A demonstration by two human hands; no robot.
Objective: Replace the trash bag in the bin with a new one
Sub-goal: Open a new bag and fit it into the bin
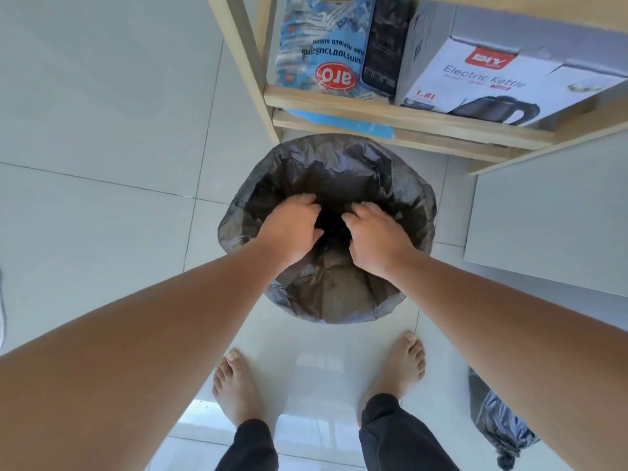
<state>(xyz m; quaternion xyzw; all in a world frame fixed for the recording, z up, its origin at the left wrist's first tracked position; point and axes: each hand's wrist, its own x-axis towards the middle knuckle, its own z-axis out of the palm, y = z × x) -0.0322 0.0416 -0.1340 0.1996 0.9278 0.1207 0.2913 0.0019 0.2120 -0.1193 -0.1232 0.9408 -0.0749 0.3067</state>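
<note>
While bag-lined, bin (326, 300) beneath both hands (292, 229)

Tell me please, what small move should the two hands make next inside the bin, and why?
Probably push the liner's middle down toward the bottom. Both the left hand and right hand are inside the black bag, whose edge is already folded over the bin rim all around, while its inside looks crumpled and loose. A tied bag lies on the floor.

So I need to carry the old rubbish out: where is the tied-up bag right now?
In the head view the old bag lies on the floor tiles at the lower right, beside the person's right arm and right of the right foot.
</note>
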